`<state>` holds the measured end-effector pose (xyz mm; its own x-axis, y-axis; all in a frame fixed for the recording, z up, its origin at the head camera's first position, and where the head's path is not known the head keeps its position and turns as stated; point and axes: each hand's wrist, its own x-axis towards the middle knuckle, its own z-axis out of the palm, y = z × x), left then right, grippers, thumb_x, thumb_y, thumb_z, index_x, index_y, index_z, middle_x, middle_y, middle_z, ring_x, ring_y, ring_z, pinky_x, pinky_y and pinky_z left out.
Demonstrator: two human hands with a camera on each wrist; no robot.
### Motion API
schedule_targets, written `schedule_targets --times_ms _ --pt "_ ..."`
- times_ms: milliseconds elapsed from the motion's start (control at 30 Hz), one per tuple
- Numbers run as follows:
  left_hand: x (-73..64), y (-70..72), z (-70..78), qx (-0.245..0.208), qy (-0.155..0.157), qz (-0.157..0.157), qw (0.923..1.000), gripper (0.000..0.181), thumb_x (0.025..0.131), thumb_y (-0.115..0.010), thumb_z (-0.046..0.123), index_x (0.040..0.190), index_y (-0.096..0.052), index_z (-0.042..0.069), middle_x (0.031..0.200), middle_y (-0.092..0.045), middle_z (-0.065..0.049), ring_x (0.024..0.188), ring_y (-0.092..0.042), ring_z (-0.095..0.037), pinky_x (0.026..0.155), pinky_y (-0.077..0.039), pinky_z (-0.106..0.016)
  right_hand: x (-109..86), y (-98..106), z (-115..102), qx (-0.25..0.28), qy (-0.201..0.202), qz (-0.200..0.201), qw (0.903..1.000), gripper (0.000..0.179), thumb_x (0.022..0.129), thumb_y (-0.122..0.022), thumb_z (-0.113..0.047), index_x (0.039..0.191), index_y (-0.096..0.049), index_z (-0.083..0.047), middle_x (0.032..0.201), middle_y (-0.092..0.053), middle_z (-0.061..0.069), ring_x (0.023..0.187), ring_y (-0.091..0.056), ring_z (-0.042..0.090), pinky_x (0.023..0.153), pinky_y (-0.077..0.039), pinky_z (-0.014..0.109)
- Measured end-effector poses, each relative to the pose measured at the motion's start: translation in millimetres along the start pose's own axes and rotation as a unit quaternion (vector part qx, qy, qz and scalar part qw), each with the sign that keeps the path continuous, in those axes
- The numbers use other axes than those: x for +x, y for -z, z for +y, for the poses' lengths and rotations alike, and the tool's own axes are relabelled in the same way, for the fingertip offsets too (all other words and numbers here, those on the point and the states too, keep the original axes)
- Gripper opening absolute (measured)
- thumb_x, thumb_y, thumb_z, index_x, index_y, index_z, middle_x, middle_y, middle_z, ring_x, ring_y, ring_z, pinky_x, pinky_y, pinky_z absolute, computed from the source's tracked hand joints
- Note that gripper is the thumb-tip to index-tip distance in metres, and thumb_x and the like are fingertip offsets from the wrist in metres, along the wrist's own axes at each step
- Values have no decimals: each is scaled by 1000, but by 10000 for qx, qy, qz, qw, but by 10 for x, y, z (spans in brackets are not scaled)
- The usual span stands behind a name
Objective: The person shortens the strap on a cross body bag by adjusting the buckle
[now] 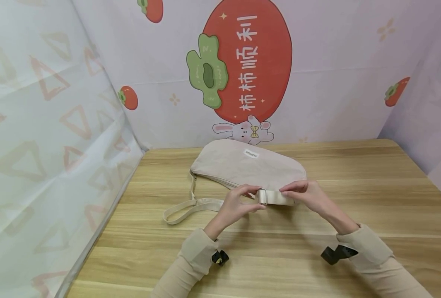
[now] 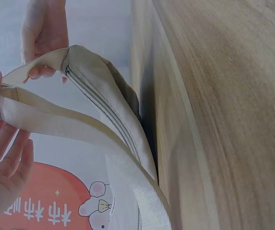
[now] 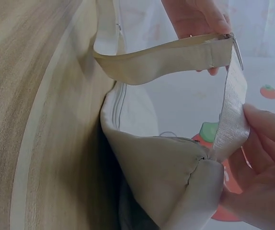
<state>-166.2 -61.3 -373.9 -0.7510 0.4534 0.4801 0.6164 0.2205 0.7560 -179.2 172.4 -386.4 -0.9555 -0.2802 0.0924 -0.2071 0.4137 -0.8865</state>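
Note:
A pale beige shoulder bag (image 1: 242, 163) with a small white label lies on the table, its zipper (image 2: 104, 103) along the edge facing me. My left hand (image 1: 236, 206) pinches the metal strap buckle (image 1: 262, 196) between thumb and fingers. To its right, my right hand (image 1: 307, 194) pinches the beige strap (image 1: 278, 198) close to the bag's right end. Between the two hands the strap is raised and stretched out. In the right wrist view the strap (image 3: 231, 105) runs from the bag's end up to the buckle. The strap's other part loops on the table at left.
The wooden table (image 1: 373, 186) extends to both sides and toward me. Behind it hangs a backdrop cloth (image 1: 336, 82) with printed persimmons, and another patterned cloth (image 1: 37, 165) borders the left side. Dark camera straps (image 1: 220, 257) sit at both wrists.

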Motion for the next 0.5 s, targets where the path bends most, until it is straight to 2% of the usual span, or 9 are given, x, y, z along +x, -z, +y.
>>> schedule_targets --times_ms 233,367,500 --pt "14 -25 14 -17 -200 13 9998 42 65 -75 0 104 -59 -9 92 -63 -19 82 -58 -32 72 -50 -39 6 -33 -3 65 -65 101 9999 28 79 -66 -25 95 -68 -2 89 -65 3 73 -49 4 57 -41 20" --pt "20 -35 12 4 -341 88 9994 42 64 -75 -1 102 -59 -10 90 -62 -19 81 -57 -34 71 -51 -36 13 -44 -2 128 -79 -11 9999 29 80 -66 -24 97 -67 0 91 -66 5 77 -51 3 62 -43 20" --pt "21 -36 17 11 -335 104 9994 42 64 -75 -1 102 -59 -10 89 -63 -19 81 -57 -33 70 -51 -38 25 -58 -1 160 -97 -51 9998 29 79 -67 -23 96 -68 0 91 -66 5 80 -53 4 67 -44 20"
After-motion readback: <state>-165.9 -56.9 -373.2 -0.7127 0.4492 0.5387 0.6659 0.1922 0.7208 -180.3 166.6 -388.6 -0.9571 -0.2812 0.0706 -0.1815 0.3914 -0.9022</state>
